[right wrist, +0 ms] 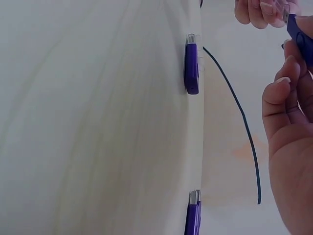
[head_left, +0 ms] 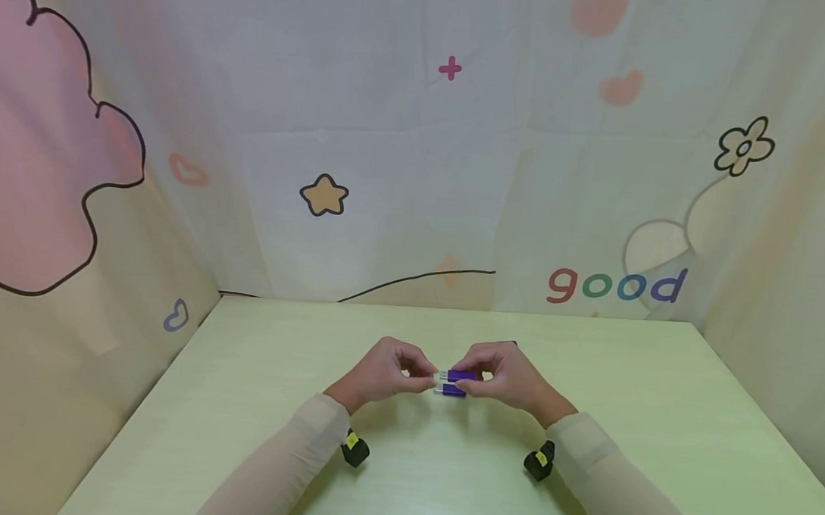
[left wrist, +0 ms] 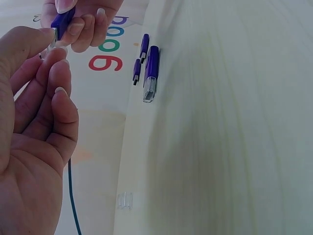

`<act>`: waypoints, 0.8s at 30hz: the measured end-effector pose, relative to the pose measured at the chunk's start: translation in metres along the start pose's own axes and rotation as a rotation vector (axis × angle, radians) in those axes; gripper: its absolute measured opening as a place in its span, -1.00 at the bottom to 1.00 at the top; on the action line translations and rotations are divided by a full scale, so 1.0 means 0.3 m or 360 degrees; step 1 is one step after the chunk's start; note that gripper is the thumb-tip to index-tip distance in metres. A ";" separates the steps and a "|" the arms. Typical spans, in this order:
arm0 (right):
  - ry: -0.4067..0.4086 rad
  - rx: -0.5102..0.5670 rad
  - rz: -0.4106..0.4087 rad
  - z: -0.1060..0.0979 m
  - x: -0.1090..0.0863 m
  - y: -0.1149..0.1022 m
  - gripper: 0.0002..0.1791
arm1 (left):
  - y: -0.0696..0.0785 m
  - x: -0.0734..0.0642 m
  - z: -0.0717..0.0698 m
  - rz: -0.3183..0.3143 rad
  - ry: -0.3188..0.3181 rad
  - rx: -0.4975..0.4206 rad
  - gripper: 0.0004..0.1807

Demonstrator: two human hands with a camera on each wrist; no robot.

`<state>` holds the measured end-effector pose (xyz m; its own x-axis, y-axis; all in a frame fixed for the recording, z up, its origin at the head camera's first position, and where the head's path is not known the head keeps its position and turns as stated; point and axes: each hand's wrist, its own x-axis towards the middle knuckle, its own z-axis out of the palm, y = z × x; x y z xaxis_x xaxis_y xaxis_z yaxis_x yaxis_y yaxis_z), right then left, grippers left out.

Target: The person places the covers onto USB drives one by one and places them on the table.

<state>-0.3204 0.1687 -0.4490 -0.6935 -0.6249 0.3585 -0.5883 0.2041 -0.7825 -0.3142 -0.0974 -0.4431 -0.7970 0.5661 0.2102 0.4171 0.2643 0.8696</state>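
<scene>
pale table (head_left: 418, 485) bears a capped purple stick (left wrist: 152, 61); left grip (head_left: 386, 374) pinches clear cap (head_left: 438, 378), right grip (head_left: 507, 376) another stick (head_left: 461, 376)

cream sleeves, black-and-yellow at the wrists

the left sleeve (head_left: 276, 459) at lower left of centre and the right sleeve (head_left: 621, 477) at lower right are plain and long. inside them sit a small black left block (head_left: 355, 454) and right block (head_left: 536, 466), each yellow-patched.
</scene>
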 end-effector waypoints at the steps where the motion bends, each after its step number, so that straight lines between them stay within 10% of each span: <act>1: -0.0004 0.0004 0.0000 0.000 0.001 -0.002 -0.80 | -0.001 0.000 -0.001 -0.0002 -0.0001 -0.0001 -0.92; 24: -0.0016 0.0023 -0.0064 0.010 0.012 -0.008 -0.81 | -0.015 0.005 -0.003 -0.0004 0.0005 0.0006 -0.93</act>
<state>-0.3203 0.1637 -0.4471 -0.6649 -0.6402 0.3848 -0.6097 0.1677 -0.7747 -0.3176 -0.0986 -0.4461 -0.7995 0.5629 0.2094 0.4167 0.2687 0.8684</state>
